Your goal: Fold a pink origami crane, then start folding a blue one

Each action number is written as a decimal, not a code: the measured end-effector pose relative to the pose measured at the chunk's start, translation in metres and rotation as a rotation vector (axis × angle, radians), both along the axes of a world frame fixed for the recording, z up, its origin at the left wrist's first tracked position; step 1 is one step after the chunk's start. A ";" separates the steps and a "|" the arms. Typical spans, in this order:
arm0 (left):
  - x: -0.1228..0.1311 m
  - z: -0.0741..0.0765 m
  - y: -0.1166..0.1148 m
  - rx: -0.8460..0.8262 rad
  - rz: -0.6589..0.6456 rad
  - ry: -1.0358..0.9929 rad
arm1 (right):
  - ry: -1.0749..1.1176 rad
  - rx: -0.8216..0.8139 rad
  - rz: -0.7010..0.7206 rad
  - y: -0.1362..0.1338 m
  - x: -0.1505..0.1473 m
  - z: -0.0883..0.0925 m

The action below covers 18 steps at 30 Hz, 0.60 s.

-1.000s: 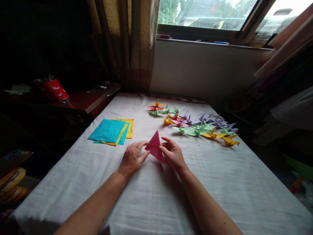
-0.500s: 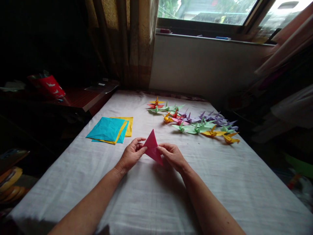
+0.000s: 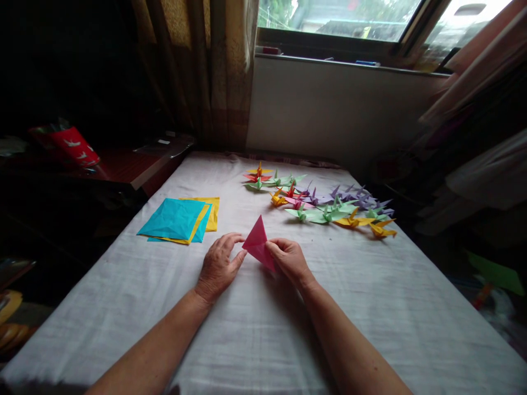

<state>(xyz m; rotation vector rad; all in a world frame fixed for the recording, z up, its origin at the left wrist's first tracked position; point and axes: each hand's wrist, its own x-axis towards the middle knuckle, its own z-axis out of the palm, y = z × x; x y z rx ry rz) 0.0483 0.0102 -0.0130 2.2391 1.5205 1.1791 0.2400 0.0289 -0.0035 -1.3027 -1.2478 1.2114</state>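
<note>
A pink sheet of origami paper (image 3: pixel 258 241), folded into a pointed shape with a crease across it, is held up just above the cloth. My right hand (image 3: pixel 289 259) pinches its right side between thumb and fingers. On the other side, my left hand (image 3: pixel 222 260) has its thumb and fingers apart, the thumb tip at or very near the paper's left corner. Left of that hand lies a stack of blue and yellow paper squares (image 3: pixel 171 218). Beyond my hands, folded paper cranes (image 3: pixel 327 213) in green, purple, orange, red and pink stand in loose rows.
A pale cloth covers the table (image 3: pixel 242 340). At the left, a dark wooden surface (image 3: pixel 135 174) carries a red cup-like container (image 3: pixel 78 147). A curtain (image 3: pixel 201 71) and a window (image 3: pixel 329 19) are at the back, with hanging cloth (image 3: pixel 473 60) on the right.
My left hand has loosened its pinch on the pink paper, its thumb and fingers now apart. My right hand still grips it. The whole view has shifted slightly.
</note>
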 end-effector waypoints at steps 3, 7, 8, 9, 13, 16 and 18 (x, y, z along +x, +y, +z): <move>0.000 -0.001 -0.001 -0.040 0.000 0.120 | -0.005 -0.011 0.010 -0.001 -0.002 0.000; 0.000 0.000 -0.003 -0.096 -0.007 0.159 | -0.016 -0.019 0.028 -0.004 -0.005 0.002; 0.000 0.000 -0.003 -0.100 0.000 0.156 | -0.020 -0.020 0.033 -0.005 -0.006 0.003; 0.000 0.001 -0.003 -0.097 0.009 0.154 | -0.024 -0.022 0.037 -0.005 -0.006 0.003; 0.003 0.002 -0.003 -0.038 0.057 0.169 | -0.048 -0.012 0.035 -0.006 -0.007 0.004; 0.007 0.004 -0.003 -0.045 0.063 0.188 | -0.076 0.020 0.004 -0.007 -0.007 0.003; 0.008 0.006 -0.003 -0.089 0.038 0.182 | -0.096 0.042 -0.026 -0.008 -0.007 0.003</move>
